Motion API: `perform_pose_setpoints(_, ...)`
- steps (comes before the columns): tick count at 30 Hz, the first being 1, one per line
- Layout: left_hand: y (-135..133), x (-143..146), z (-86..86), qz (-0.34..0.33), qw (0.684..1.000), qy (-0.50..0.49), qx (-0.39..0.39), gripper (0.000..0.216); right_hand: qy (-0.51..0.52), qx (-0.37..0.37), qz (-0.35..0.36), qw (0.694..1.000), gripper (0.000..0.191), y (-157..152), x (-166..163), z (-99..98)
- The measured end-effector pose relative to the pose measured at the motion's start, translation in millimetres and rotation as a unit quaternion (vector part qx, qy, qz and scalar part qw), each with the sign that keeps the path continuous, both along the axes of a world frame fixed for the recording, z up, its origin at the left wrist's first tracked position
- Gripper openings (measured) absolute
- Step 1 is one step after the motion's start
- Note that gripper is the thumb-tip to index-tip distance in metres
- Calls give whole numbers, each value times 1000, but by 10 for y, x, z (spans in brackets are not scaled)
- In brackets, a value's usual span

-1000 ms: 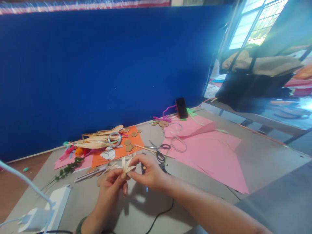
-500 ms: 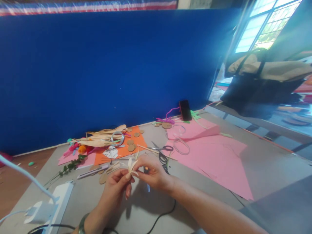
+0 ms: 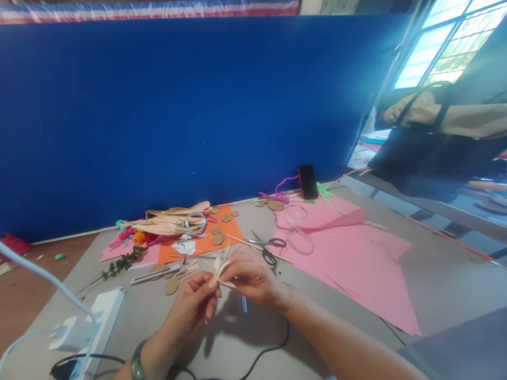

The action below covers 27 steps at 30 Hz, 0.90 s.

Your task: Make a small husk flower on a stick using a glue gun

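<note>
A small pale flower (image 3: pixel 219 272) with narrow, strip-like petals is held above the grey table. My left hand (image 3: pixel 197 298) pinches its base between thumb and fingertips. From the other side, my right hand (image 3: pixel 253 277) closes thumb and finger on one of the petals. Behind the hands lie open scissors (image 3: pixel 266 241) with black handles, partly over a thin stick. A utility knife (image 3: pixel 155 274) and a few pale strips (image 3: pixel 187 269) rest to the left. Part of a bluish, stick-shaped thing shows under my right hand; its kind is hidden.
A bundle of pale raffia-like strips (image 3: pixel 174 224) and round brown discs (image 3: pixel 217 238) lie on orange paper (image 3: pixel 170 255). Pink paper (image 3: pixel 372 264) covers the right side. A phone (image 3: pixel 308 182) leans on the blue partition (image 3: pixel 190 116). A power strip (image 3: pixel 103 327) and cables occupy the left front.
The view has shifted slightly, so the table's things appear a little farther right. My right thumb and finger have moved slightly on the petals; both hands still hold the flower.
</note>
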<state>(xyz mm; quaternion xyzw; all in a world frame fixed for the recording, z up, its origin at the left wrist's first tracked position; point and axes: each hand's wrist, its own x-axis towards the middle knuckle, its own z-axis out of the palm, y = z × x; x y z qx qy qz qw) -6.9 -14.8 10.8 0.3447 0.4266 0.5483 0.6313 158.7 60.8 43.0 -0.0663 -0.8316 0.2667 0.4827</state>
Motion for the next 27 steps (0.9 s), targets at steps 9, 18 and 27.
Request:
perform_pose_setpoints(9,-1,-4,13,6,1000,-1,-6,34,-4,18,3,1000,10,13,7,14)
perform_pose_setpoints(18,15,1,11,41,998,26,34,31,-13,-76,-28,997,8,-43,-20,-19)
perform_pose_setpoints(27,-12,3,-21,53,991,96,72,27,-14,-97,-40,994,16,-102,-32,4)
